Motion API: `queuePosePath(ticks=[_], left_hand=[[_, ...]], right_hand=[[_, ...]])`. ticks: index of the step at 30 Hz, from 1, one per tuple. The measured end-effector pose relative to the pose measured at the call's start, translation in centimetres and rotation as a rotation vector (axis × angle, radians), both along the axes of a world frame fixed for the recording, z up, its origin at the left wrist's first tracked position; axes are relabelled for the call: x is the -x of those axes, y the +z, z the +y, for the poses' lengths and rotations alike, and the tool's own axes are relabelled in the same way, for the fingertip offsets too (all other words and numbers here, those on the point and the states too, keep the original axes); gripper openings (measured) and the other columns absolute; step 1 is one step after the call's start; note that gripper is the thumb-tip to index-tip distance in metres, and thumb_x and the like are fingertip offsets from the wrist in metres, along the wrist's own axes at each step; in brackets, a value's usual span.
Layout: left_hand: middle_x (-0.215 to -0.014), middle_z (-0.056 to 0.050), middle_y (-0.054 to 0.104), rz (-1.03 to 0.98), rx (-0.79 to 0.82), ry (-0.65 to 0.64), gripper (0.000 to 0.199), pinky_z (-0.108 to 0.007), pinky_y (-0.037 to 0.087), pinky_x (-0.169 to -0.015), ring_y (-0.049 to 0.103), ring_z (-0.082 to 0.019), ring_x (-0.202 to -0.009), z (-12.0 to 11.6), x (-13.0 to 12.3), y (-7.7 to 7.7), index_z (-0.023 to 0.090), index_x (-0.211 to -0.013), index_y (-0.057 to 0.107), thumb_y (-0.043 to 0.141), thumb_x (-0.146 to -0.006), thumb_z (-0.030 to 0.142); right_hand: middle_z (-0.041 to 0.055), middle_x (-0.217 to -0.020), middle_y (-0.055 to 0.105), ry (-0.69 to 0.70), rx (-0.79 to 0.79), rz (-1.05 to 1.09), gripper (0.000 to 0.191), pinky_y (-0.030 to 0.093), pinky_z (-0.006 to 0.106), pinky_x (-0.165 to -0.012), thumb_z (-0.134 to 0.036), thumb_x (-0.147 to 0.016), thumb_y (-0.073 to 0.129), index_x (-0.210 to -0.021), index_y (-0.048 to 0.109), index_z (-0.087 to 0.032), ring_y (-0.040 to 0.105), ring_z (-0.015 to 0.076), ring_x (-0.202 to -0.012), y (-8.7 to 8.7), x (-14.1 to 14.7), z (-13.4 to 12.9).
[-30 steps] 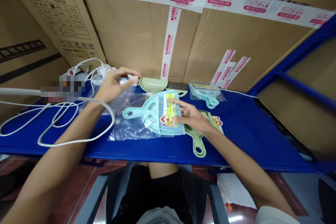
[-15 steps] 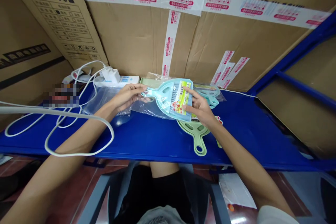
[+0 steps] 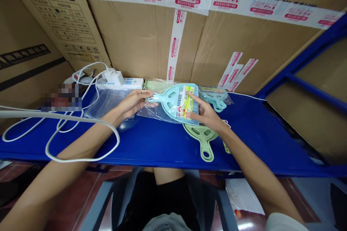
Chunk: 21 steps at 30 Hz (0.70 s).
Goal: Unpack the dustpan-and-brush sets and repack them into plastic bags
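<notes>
A light blue dustpan with a brush nested in it (image 3: pixel 170 103) is held above the blue table, its wide end to the right. My left hand (image 3: pixel 135 103) pinches the handle end. At the wide end, my right hand (image 3: pixel 204 112) has its thumb and a finger against the yellow label card (image 3: pixel 187 101), and its other fingers are partly hidden. Below the right hand lies a green dustpan set (image 3: pixel 204 139), handle towards me. Another light blue set (image 3: pixel 217 99) in clear plastic rests behind the right hand. A green piece (image 3: pixel 155 86) shows behind the held dustpan.
Clear plastic bags (image 3: pixel 107 104) lie left of my left hand on the blue table (image 3: pixel 157 148). A white power strip (image 3: pixel 132 83) and looping white cables (image 3: pixel 118 140) occupy the left side. Large cardboard boxes (image 3: pixel 141 32) wall the back, and a blue metal frame (image 3: pixel 306 50) stands right.
The held dustpan has shifted slightly, and my right hand's fingers have moved a little left on the label. Both hands stay on the dustpan.
</notes>
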State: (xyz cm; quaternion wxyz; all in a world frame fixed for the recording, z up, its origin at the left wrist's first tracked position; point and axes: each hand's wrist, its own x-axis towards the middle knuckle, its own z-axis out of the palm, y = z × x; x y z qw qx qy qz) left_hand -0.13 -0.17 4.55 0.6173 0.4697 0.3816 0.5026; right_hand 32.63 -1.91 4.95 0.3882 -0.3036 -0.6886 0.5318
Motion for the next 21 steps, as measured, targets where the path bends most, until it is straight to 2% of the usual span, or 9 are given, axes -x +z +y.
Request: queuePosePath(ticks=[3, 6, 8, 11, 13, 16, 18, 21], left_hand=[[-0.093, -0.018, 0.082, -0.003, -0.002, 0.001, 0.02, -0.028, 0.067, -0.068, 0.08, -0.022, -0.074, 0.0, 0.0, 0.0, 0.004, -0.105, 0.084, 0.077, -0.09, 0.016], [-0.092, -0.018, 0.082, -0.016, 0.004, 0.01, 0.02, -0.027, 0.067, -0.068, 0.081, -0.023, -0.076, 0.0, -0.1, 0.0, 0.004, -0.104, 0.084, 0.077, -0.09, 0.015], [-0.091, -0.017, 0.082, -0.036, 0.01, 0.011, 0.018, -0.027, 0.067, -0.069, 0.081, -0.023, -0.077, 0.0, -0.2, 0.0, 0.005, -0.103, 0.084, 0.077, -0.09, 0.015], [-0.092, -0.016, 0.082, -0.068, 0.014, 0.003, 0.016, -0.026, 0.067, -0.07, 0.081, -0.022, -0.076, -0.1, -0.4, -0.1, 0.006, -0.101, 0.084, 0.078, -0.089, 0.015], [-0.092, -0.017, 0.082, -0.079, 0.017, -0.007, 0.016, -0.025, 0.067, -0.07, 0.081, -0.021, -0.075, -0.1, -0.6, -0.3, 0.006, -0.1, 0.084, 0.079, -0.088, 0.015], [-0.092, -0.017, 0.082, -0.073, 0.022, -0.031, 0.018, -0.026, 0.067, -0.072, 0.081, -0.021, -0.076, -0.2, -1.0, -0.5, 0.005, -0.102, 0.084, 0.078, -0.09, 0.016], [-0.091, -0.017, 0.082, -0.056, 0.023, -0.042, 0.021, -0.027, 0.068, -0.075, 0.081, -0.022, -0.077, -0.2, -1.1, -0.6, 0.005, -0.107, 0.084, 0.077, -0.091, 0.017], [-0.09, -0.015, 0.08, -0.029, 0.02, -0.063, 0.027, -0.032, 0.069, -0.078, 0.082, -0.024, -0.081, -0.2, -1.0, -0.6, 0.006, -0.116, 0.082, 0.078, -0.092, 0.019]], right_hand=[[0.0041, -0.166, 0.053, 0.024, 0.02, -0.014, 0.097, 0.058, 0.048, -0.113, -0.033, -0.082, 0.093, -0.166, 0.047, -0.036, 0.064, 0.0309, -0.136, -0.1, 0.0, -0.1], [0.0015, -0.165, 0.054, -0.025, 0.037, 0.034, 0.09, 0.062, 0.043, -0.107, -0.035, -0.084, 0.091, -0.164, 0.049, -0.039, 0.066, 0.0281, -0.132, 0.2, 0.2, -0.2], [0.0017, -0.152, 0.065, -0.162, 0.063, 0.103, 0.082, 0.065, 0.038, -0.093, -0.041, -0.088, 0.086, -0.162, 0.051, -0.041, 0.071, 0.0256, -0.12, 0.4, 0.3, -0.1], [0.001, -0.119, 0.078, -0.391, 0.13, 0.225, 0.065, 0.064, 0.033, -0.079, -0.047, -0.09, 0.079, -0.152, 0.06, -0.037, 0.075, 0.0227, -0.101, 0.7, 0.6, 0.2], [0.0016, -0.112, 0.081, -0.372, 0.255, 0.276, 0.056, 0.063, 0.035, -0.082, -0.05, -0.09, 0.076, -0.142, 0.066, -0.032, 0.076, 0.025, -0.103, 0.8, 0.8, 0.3], [0.0058, -0.115, 0.082, -0.219, 0.471, 0.284, 0.053, 0.064, 0.046, -0.088, -0.056, -0.092, 0.068, -0.136, 0.069, -0.028, 0.077, 0.0326, -0.11, 0.9, 1.2, 0.1], [0.0072, -0.114, 0.083, -0.203, 0.52, 0.291, 0.05, 0.065, 0.049, -0.09, -0.055, -0.095, 0.064, -0.136, 0.069, -0.025, 0.078, 0.0344, -0.109, 0.9, 1.4, -0.1], [0.0066, -0.106, 0.084, -0.26, 0.521, 0.297, 0.042, 0.066, 0.046, -0.084, -0.049, -0.097, 0.062, -0.129, 0.071, -0.023, 0.08, 0.0327, -0.102, 0.9, 1.2, 0.0]])
